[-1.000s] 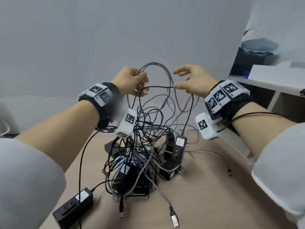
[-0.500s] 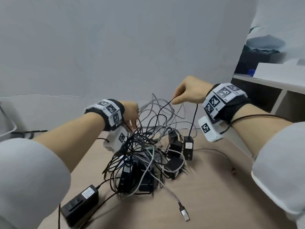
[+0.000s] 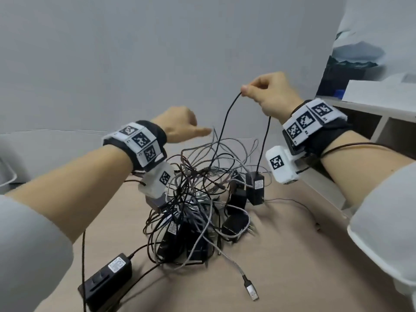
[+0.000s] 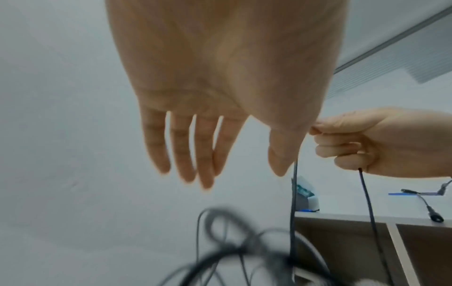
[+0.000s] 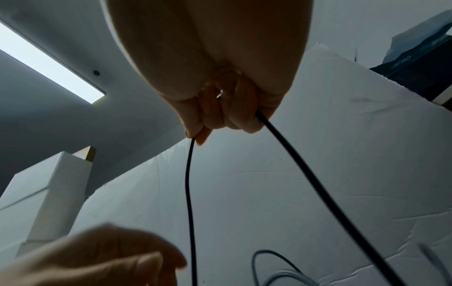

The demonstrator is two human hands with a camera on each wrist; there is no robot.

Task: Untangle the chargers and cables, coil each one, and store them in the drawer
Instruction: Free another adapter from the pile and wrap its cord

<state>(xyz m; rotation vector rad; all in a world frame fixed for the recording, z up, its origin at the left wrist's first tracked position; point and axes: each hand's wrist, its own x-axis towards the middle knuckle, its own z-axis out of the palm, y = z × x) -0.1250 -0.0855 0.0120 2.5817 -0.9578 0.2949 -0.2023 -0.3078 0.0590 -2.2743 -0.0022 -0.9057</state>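
Note:
A tangle of black and grey cables and black chargers [image 3: 198, 210] lies on the tan table [image 3: 292, 255]. My right hand [image 3: 267, 93] is raised above it and pinches a black cable [image 3: 227, 118] whose two strands hang down; one strand runs to a small black charger [image 3: 254, 188] lifted at the pile's right. The same grip shows in the right wrist view [image 5: 220, 116] with the black cable [image 5: 188, 183]. My left hand [image 3: 180, 127] hovers over the pile's far side with fingers straight [image 4: 193, 154] and holds nothing.
A large black power brick [image 3: 105, 280] lies at the table's near left. A braided grey cable ends in a USB plug [image 3: 252, 292] near the front. White shelving [image 3: 371, 113] with a dark box stands at the right. A grey wall is behind.
My right hand rose, drawing the black cable and its small charger up out of the pile. My left hand let go of the cables and opened.

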